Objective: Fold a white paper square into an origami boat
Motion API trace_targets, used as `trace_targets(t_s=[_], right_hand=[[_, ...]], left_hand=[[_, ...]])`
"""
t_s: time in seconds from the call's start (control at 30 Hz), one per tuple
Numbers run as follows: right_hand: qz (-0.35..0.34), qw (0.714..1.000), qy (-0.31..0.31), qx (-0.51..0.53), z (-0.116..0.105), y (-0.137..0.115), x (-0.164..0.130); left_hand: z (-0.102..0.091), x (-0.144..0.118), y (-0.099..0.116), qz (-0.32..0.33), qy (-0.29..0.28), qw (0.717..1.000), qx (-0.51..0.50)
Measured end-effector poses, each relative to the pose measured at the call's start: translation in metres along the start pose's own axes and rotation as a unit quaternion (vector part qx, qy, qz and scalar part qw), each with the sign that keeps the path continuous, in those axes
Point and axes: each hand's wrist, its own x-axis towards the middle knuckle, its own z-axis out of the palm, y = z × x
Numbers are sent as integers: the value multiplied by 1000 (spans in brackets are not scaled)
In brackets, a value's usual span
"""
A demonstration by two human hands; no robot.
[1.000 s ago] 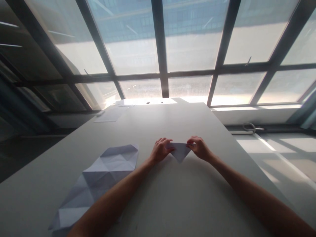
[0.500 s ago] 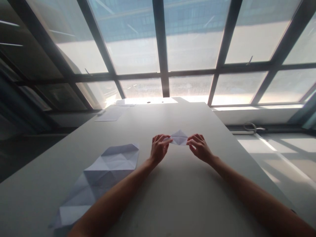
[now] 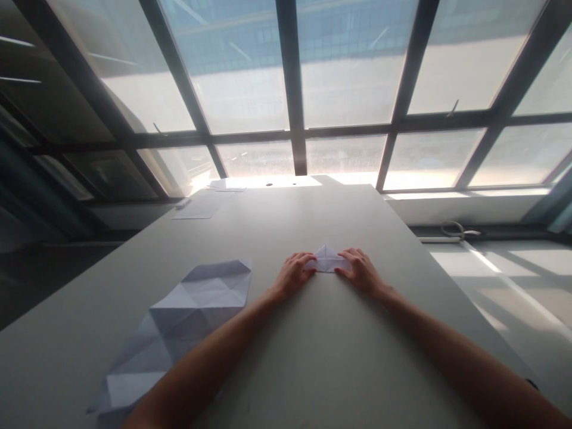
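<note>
A small folded piece of white paper (image 3: 328, 263) lies low over the table between my two hands, its pointed top facing the window. My left hand (image 3: 295, 273) grips its left end, thumb at the near edge and fingers over the top. On the right end, my right hand (image 3: 358, 271) closes in the same way. Creases run across the paper and up to its point. To the left, partly under my left forearm, spreads a larger creased sheet of paper (image 3: 201, 292).
The white table (image 3: 286, 220) reaches toward the tall windows. At its far left lie some flat white sheets (image 3: 196, 208). A coiled cable (image 3: 453, 229) rests by the wall, beyond the table's right edge.
Both hands have come slightly nearer and lower with the folded paper. Its lower part now shows a straight near edge, and the fingers lie further over its ends.
</note>
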Motion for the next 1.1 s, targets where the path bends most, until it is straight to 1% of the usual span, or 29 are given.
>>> trace_targets(t_s=[0.07, 0.17, 0.27, 0.4, 0.57, 0.67, 0.8, 0.93, 1.03, 1.1], right_hand=[[18, 1000, -9, -11, 3, -1, 0], [26, 999, -13, -13, 6, -3, 0], [32, 999, -5, -2, 8, -3, 1], [43, 998, 10, 32, 10, 0, 3], [24, 996, 32, 81, 12, -1, 3], [15, 994, 46, 99, 11, -4, 2], [20, 992, 58, 109, 10, -3, 2], [36, 994, 50, 94, 9, -1, 3], [49, 994, 51, 88, 9, 0, 5], [61, 991, 60, 102, 9, 2, 5]], left_hand=[[0, 1, -1, -10, 7, 1000, -5], [2, 1, -4, -31, 20, 999, 5], [4, 2, -7, -50, 31, 998, 17], [5, 2, -10, -62, 37, 997, 7], [4, 3, -11, -66, 52, 996, -7], [3, 3, -12, -69, 48, 996, -16], [2, 4, -13, -63, 52, 995, -55], [0, 4, -11, -52, 61, 991, -108], [-1, 5, -9, -39, 76, 987, -136], [-1, 5, -9, -38, 93, 983, -151]])
